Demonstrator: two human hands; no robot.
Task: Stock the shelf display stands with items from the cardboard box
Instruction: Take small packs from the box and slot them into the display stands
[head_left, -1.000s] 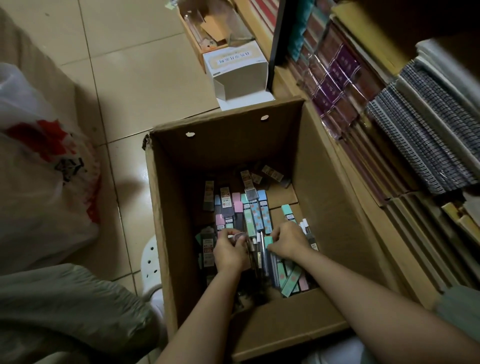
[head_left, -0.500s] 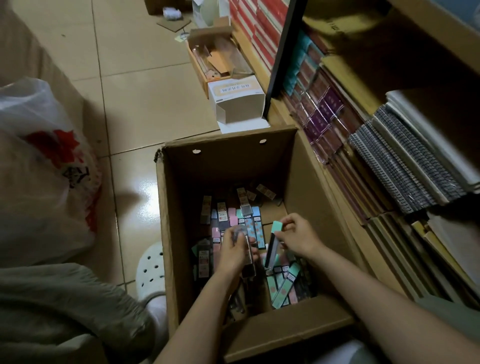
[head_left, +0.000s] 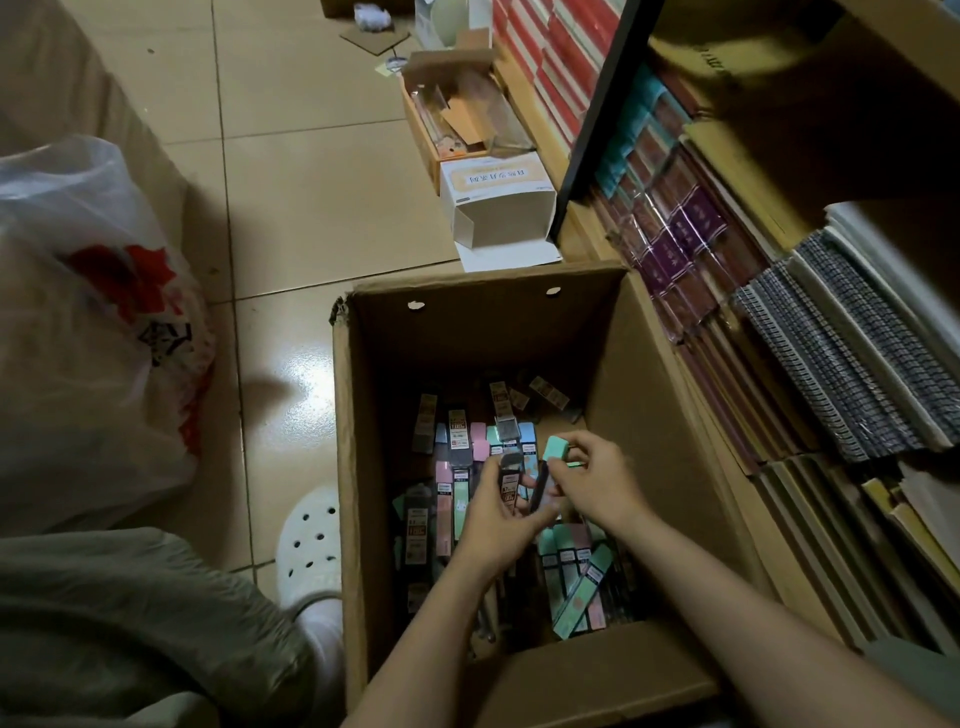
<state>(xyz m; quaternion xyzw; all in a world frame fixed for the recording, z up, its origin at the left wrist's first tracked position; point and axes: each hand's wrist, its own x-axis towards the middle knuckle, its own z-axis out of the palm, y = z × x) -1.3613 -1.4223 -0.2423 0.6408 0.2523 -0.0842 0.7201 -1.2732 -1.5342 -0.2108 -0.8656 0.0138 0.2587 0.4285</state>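
Raised since earlier: mint-capped case (head_left: 551, 457), pinched by right hand (head_left: 592, 480); left hand (head_left: 496, 512) grips dark cases (head_left: 510, 480). Likely light, stiff, slick; hold mid-body. Cardboard box (head_left: 649, 415) at 6 o'clock.

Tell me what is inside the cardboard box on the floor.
The cardboard box holds many slim packets, loose on its bottom: dark, pink, mint, blue. The left hand grips dark ones; the right hand pinches a mint-capped one. The arms and near flap cover further contents.

Both bare forearms reach down into the cardboard box (head_left: 618, 374). The left hand (head_left: 496, 519) curls its fingers around dark slim cases (head_left: 510, 480); the right hand (head_left: 597, 480), just beside it, pinches a mint-capped case (head_left: 555, 451).
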